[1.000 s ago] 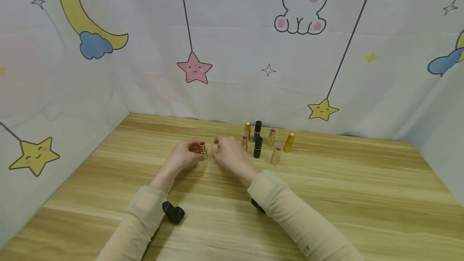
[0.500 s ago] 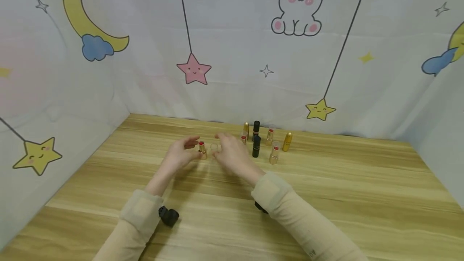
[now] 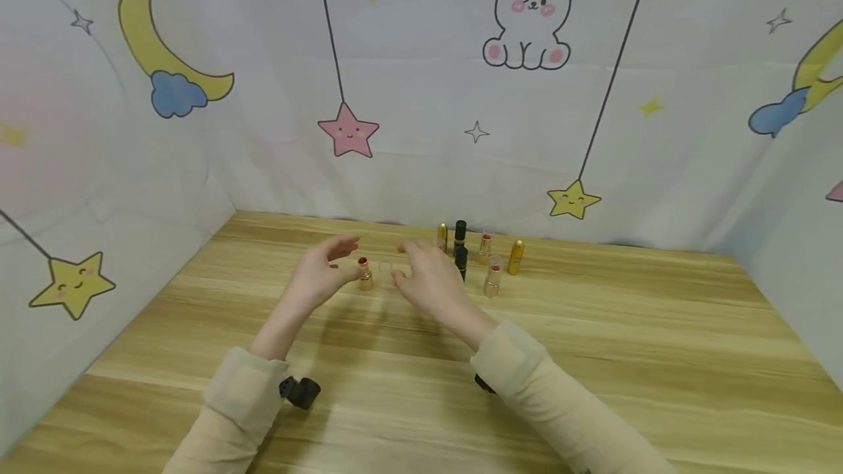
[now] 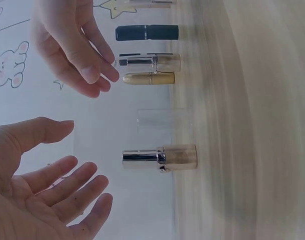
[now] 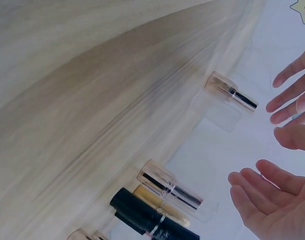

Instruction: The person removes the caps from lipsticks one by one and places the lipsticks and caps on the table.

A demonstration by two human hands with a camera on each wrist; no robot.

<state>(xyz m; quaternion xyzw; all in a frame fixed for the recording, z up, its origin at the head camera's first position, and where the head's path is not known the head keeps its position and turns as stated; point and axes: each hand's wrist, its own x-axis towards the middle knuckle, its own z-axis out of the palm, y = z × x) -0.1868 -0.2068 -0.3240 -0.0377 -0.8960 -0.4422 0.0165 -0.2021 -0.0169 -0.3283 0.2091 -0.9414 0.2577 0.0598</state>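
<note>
An uncapped lipstick with a red tip and gold base stands upright on the wooden table. Just right of it stands a clear lipstick cap, faint against the pale cloth. My left hand hovers to the left, fingers spread and relaxed, apart from the lipstick in the left wrist view. To the right, my right hand is also raised, fingers loosely bent and holding nothing. It hides part of the lipstick group behind it, including another clear-topped lipstick.
Several lipsticks stand close together right of my right hand: black ones, bullet-shaped gold ones and clear-capped ones. A printed white cloth hangs behind the table and along its sides.
Both hands have drawn back: the left released the lipstick and moved up and left, the right moved away from the clear cap. The head view has shifted slightly.
</note>
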